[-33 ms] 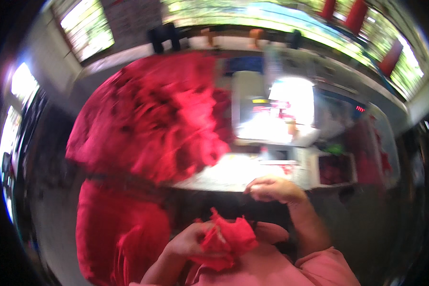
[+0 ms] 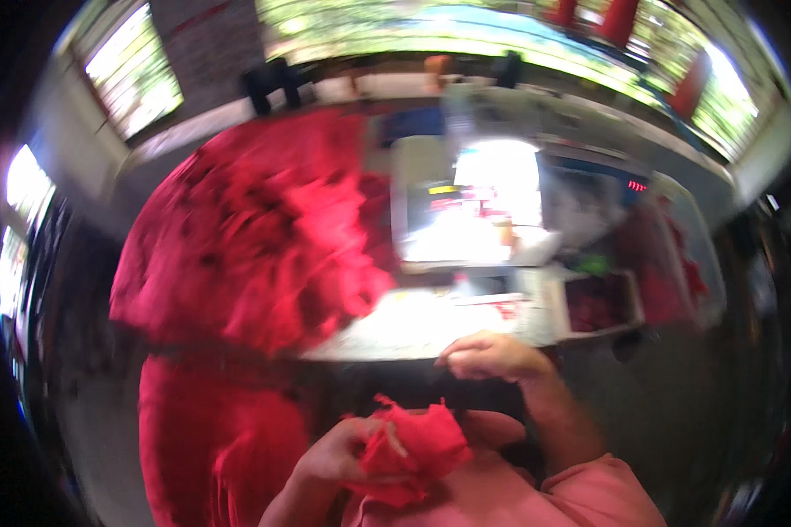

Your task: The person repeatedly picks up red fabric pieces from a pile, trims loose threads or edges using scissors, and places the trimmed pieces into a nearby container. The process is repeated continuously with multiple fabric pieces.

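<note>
My left hand is closed around a bunched piece of red fabric, held low in front of my body with ragged edges standing up. Higher and to the right, near the table's front edge, is my right hand. Its fingers are curled and pressed together; whatever they may pinch is too small or blurred to make out. A large crumpled heap of red fabric covers the left part of the table, and more red cloth hangs or lies below it, left of my left arm.
A brightly lit pale table lies ahead. On it are a light tray with small items and a white-rimmed box with dark red contents. A clear bin with red pieces stands at the right, windows behind.
The whole view has shifted slightly, so table and fabric heap appear lower and further left. My left hand still grips the red fabric; my right hand keeps its curled pose.
</note>
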The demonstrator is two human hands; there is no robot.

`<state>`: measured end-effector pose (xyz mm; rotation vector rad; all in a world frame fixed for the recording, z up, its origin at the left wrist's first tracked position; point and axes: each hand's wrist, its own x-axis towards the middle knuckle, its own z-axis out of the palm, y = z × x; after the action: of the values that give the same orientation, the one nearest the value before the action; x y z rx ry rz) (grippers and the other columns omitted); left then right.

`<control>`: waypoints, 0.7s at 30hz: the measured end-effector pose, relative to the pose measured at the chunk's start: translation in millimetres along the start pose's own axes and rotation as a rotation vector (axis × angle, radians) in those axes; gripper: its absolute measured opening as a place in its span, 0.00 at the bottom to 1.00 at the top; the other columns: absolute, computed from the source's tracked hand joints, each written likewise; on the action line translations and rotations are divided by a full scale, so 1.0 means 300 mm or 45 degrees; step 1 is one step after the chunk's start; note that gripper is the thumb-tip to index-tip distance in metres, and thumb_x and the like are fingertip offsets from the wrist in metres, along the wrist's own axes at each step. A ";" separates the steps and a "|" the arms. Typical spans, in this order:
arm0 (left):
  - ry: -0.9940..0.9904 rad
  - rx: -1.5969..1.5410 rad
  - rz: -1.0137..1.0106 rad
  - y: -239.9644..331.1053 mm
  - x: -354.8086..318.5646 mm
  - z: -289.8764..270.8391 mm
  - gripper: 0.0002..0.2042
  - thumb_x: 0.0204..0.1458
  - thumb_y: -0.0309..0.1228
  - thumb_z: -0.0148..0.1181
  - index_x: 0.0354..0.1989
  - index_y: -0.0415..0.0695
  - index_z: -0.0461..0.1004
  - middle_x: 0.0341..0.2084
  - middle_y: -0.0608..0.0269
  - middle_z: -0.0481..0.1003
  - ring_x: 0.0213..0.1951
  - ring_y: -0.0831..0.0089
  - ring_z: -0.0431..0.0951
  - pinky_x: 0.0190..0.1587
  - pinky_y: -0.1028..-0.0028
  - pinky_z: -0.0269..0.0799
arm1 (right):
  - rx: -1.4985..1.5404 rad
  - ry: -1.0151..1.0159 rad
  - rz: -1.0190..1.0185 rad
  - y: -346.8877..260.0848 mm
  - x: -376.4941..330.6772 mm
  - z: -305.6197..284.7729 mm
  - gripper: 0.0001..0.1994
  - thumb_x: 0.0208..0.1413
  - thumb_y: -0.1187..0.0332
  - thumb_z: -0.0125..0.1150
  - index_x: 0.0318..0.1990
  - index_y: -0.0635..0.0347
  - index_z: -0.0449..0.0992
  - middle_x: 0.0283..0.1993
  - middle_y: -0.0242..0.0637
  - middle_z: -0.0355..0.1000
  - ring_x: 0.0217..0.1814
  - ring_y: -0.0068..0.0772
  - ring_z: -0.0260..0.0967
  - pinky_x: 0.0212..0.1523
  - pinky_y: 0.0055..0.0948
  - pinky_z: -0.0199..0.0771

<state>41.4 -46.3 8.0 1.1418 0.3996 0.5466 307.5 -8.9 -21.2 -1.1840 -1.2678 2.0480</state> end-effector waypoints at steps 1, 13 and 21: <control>-0.005 -0.037 0.073 0.079 0.033 0.056 0.10 0.31 0.16 0.63 0.25 0.39 0.72 0.28 0.61 0.72 0.33 0.73 0.72 0.37 0.75 0.66 | 0.086 0.005 -0.008 0.022 -0.018 0.018 0.12 0.50 0.67 0.49 0.39 0.65 0.70 0.22 0.27 0.63 0.19 0.12 0.54 0.18 0.12 0.55; -0.285 -0.014 0.717 0.426 1.089 0.751 0.13 0.36 0.24 0.60 0.33 0.39 0.69 0.29 0.62 0.72 0.31 0.76 0.72 0.36 0.77 0.68 | 0.410 0.463 -0.177 0.412 -0.365 0.086 0.16 0.51 0.61 0.51 0.41 0.63 0.68 0.24 0.24 0.63 0.22 0.11 0.54 0.21 0.12 0.54; -0.292 -0.035 0.615 0.188 1.612 0.766 0.15 0.39 0.25 0.58 0.38 0.38 0.66 0.30 0.59 0.72 0.32 0.69 0.73 0.36 0.74 0.69 | 0.505 0.582 -0.235 0.427 -0.410 0.041 0.18 0.51 0.61 0.49 0.45 0.67 0.65 0.22 0.24 0.59 0.20 0.10 0.52 0.18 0.12 0.52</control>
<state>546.8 89.3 134.0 1.2638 -0.0887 0.8273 369.4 -165.8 -78.2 -1.1995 -0.6863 1.6634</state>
